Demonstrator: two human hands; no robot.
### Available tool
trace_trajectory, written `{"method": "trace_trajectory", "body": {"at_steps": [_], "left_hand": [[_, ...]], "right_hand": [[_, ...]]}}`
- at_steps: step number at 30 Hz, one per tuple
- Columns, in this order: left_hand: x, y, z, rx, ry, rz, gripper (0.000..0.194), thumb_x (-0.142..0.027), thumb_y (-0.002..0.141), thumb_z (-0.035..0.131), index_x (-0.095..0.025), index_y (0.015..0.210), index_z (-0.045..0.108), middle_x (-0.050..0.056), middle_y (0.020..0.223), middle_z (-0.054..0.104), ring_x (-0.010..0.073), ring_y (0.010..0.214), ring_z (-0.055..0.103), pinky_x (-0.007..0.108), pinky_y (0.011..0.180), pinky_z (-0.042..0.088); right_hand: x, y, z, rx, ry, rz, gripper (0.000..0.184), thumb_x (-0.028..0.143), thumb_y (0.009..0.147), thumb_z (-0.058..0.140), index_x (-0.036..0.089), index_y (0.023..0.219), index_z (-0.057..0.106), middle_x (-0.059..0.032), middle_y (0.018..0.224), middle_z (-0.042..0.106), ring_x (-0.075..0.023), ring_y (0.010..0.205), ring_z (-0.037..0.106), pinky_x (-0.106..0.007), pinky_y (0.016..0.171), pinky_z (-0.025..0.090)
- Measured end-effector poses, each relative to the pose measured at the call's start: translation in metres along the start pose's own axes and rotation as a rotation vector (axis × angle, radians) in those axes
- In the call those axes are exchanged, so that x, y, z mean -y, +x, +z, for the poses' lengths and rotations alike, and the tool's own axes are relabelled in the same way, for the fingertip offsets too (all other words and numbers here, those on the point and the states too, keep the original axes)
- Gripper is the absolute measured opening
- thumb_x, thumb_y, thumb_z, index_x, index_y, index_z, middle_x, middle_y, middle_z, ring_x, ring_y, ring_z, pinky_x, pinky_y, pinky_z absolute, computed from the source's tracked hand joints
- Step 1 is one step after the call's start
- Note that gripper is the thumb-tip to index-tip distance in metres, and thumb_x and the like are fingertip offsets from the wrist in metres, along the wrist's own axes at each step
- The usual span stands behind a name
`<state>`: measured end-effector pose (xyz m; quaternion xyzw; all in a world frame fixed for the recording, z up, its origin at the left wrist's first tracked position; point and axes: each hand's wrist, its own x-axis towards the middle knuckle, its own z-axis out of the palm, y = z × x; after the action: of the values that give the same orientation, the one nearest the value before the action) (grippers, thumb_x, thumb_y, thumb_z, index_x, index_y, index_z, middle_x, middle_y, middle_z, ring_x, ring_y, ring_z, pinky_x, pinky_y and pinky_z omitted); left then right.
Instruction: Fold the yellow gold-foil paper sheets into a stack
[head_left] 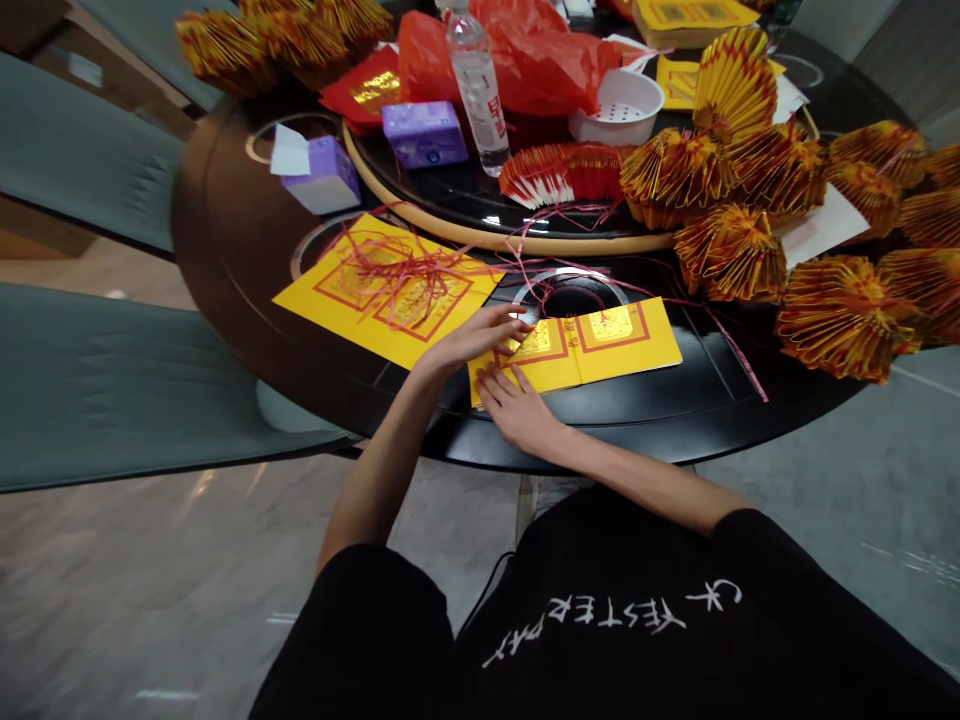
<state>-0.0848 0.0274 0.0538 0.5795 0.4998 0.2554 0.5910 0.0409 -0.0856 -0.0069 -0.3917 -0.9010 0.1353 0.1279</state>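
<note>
My left hand (469, 340) and my right hand (517, 410) both lie at the left end of a folded yellow paper sheet (611, 345) printed with red-framed gold panels. Their fingers touch the paper, but I cannot tell whether they pinch it. To the left lies a second yellow sheet (360, 290) under tangled pink ribbon (412, 270), which trails across the table. Pleated yellow-and-red paper fans (844, 320) are heaped on the right.
The round black table (232, 250) carries a turntable with a wooden rim (510, 240). On it stand a water bottle (480, 90), red plastic bags (540, 60), a white strainer basket (619, 105) and a purple packet (424, 135). Grey chairs (97, 150) stand at the left.
</note>
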Motion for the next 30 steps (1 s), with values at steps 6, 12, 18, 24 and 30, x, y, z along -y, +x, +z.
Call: {"method": "trace_trajectory", "body": {"at_steps": [6, 12, 18, 24, 30], "left_hand": [[-0.006, 0.004, 0.009, -0.016, 0.289, 0.056, 0.049, -0.044, 0.084, 0.07, -0.018, 0.126, 0.069, 0.011, 0.111, 0.077, 0.0276, 0.098, 0.073, 0.041, 0.087, 0.061], [-0.029, 0.019, 0.026, 0.001, 0.534, 0.246, 0.044, -0.035, 0.085, 0.071, -0.02, 0.126, 0.072, 0.007, 0.103, 0.078, 0.0316, 0.109, 0.07, 0.043, 0.11, 0.046], [-0.043, 0.078, 0.066, 0.069, 0.457, 0.398, 0.03, -0.028, 0.088, 0.066, -0.018, 0.116, 0.073, 0.008, 0.112, 0.077, 0.031, 0.112, 0.067, 0.041, 0.109, 0.045], [-0.018, 0.113, 0.125, -0.048, 0.638, 0.501, 0.024, -0.024, 0.098, 0.054, -0.013, 0.115, 0.068, 0.02, 0.124, 0.07, 0.0332, 0.121, 0.062, 0.047, 0.112, 0.043], [-0.011, 0.151, 0.137, -0.216, 0.558, 0.453, 0.023, -0.025, 0.105, 0.05, -0.012, 0.115, 0.066, 0.02, 0.123, 0.069, 0.0324, 0.123, 0.061, 0.045, 0.114, 0.04]], "right_hand": [[0.001, -0.001, 0.001, 0.008, 0.0, -0.02, 0.057, 0.031, 0.11, 0.039, 0.0, 0.157, 0.045, -0.0218, 0.165, 0.044, -0.0316, 0.161, 0.029, -0.052, 0.134, 0.02], [0.001, 0.0, 0.005, 0.03, 0.009, -0.018, 0.061, 0.036, 0.108, 0.044, 0.0, 0.157, 0.044, -0.0239, 0.167, 0.04, -0.0331, 0.163, 0.023, -0.055, 0.133, 0.02], [0.003, 0.0, 0.004, 0.007, -0.013, -0.024, 0.06, 0.038, 0.108, 0.045, 0.0, 0.155, 0.047, -0.023, 0.165, 0.045, -0.0339, 0.161, 0.029, -0.055, 0.133, 0.021], [0.004, -0.001, 0.0, 0.01, 0.004, -0.029, 0.047, 0.04, 0.109, 0.047, 0.008, 0.139, 0.063, -0.0208, 0.15, 0.061, -0.0336, 0.145, 0.052, -0.055, 0.128, 0.031], [0.003, -0.001, 0.005, -0.016, 0.022, -0.061, 0.051, 0.041, 0.108, 0.053, 0.003, 0.14, 0.062, -0.0226, 0.144, 0.066, -0.0337, 0.145, 0.052, -0.05, 0.129, 0.032]]}}
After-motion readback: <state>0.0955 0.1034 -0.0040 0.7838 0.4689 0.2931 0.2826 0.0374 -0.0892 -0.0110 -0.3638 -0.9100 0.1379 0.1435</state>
